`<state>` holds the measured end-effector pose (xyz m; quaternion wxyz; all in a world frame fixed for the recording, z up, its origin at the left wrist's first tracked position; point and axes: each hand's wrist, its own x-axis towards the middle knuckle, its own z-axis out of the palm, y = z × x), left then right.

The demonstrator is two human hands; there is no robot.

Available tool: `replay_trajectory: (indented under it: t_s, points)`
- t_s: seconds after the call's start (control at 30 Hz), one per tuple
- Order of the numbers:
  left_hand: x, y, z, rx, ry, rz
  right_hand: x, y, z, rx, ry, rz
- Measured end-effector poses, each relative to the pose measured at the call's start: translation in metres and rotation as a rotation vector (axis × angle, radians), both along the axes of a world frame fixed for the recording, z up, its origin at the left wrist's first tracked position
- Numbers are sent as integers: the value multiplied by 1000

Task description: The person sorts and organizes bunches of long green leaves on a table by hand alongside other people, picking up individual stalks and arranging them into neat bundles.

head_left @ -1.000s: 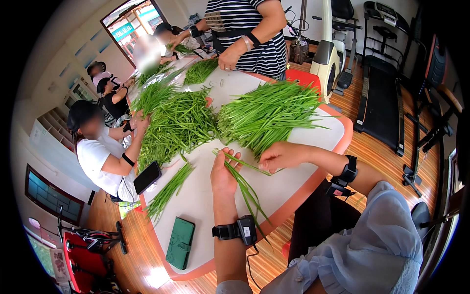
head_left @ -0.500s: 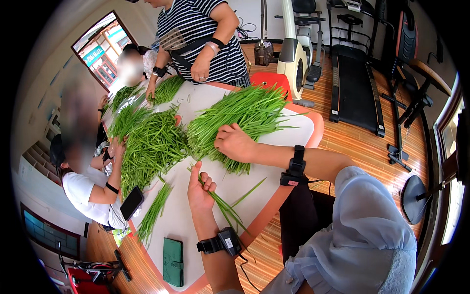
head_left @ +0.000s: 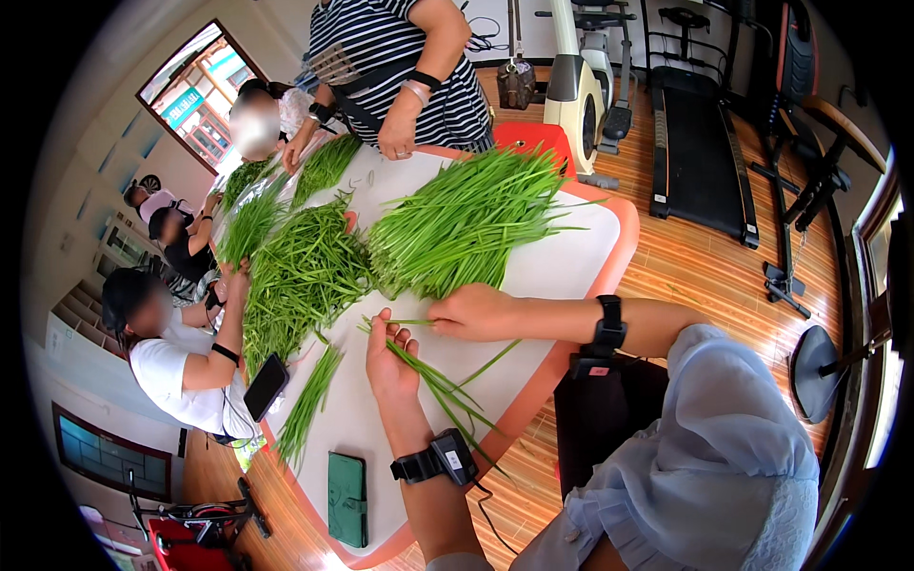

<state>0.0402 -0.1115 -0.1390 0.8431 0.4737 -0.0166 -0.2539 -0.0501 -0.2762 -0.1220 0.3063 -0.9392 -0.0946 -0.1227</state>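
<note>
Both hands sit nearer than before. Left hand [head_left: 390, 357] fingers pinch green stalks [head_left: 443, 385], long axis trailing toward wrist; right hand [head_left: 476, 312] closes on their tips.

Beyond your left hand, toward your body, a dark green wallet [head_left: 347, 498] lies flat on the white table [head_left: 562, 266] with its orange rim. Out to the left of that hand a black phone [head_left: 266, 386] sits at the table edge, beside a seated person in a white shirt [head_left: 181, 381]. Across the table from your right hand stands a person in a striped top [head_left: 400, 57]. Farther right of that hand, a black treadmill [head_left: 700, 143] rests on the wooden floor [head_left: 705, 276].
</note>
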Motion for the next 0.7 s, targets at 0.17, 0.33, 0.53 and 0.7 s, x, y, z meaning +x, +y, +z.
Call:
replay_trajectory:
  t_s: [0.17,0.33,0.53,0.7]
  points:
    - [-2,-6,0,-99,85,46,-44,-42,7,107,165,82]
    - [6,5,-3,-223,164,74,-63,-69,30,142,377,138]
    - [5,5,-3,-208,186,40,-11,-66,8,-43,-184,-139]
    - [-5,-7,10,-134,175,-6,31,-49,2,-363,-267,-283]
